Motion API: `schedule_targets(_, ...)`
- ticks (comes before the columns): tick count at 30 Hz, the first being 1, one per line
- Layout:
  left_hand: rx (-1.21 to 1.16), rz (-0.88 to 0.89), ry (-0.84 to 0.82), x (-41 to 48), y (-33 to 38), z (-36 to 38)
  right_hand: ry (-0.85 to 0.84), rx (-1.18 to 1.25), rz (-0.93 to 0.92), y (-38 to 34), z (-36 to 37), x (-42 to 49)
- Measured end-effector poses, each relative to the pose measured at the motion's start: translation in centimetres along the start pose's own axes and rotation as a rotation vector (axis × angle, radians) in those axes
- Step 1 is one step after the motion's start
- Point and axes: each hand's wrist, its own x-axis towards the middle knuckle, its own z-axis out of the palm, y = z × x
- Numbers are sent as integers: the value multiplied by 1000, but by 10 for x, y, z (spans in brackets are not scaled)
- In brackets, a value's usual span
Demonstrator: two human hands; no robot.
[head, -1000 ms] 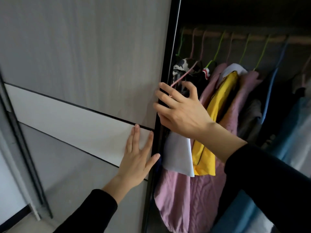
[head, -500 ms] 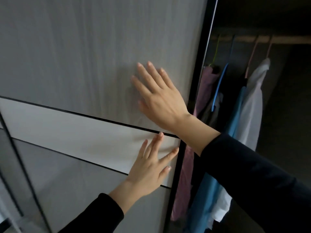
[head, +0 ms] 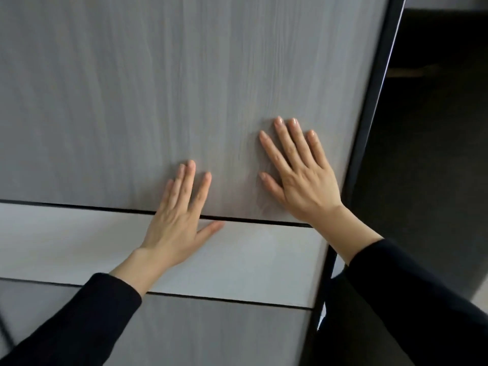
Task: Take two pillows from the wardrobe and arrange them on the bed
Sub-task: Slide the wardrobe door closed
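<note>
Since the earlier pictures, the sliding door of the wardrobe has travelled to the right, so that the hanging clothes once seen in the opening are now covered and only a narrow dark strip of the wardrobe interior shows past the door's black edge frame. Both hands have come to lie flat on the door, where a second ago the right one was reaching into the opening. The left hand presses with its palm against the door and its fingers spread wide, straddling the thin black line between the grey wood-grain upper panel and the pale white band below it; the thumb points right along that band. The right hand is also wide open and holds nothing, resting flat on the grey panel just above the same line, near the door's right edge, higher than the left hand. Black sleeves cover both forearms to the wrists. Below the white band lies another grey panel. No pillows can be seen; whether any lie in the dark interior cannot be told, as it is too dim.
</note>
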Motion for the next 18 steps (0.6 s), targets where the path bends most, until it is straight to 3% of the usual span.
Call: schedule_targets(18,-18,-19,28,35,151,8,-128,30,-20,131,-16,-70)
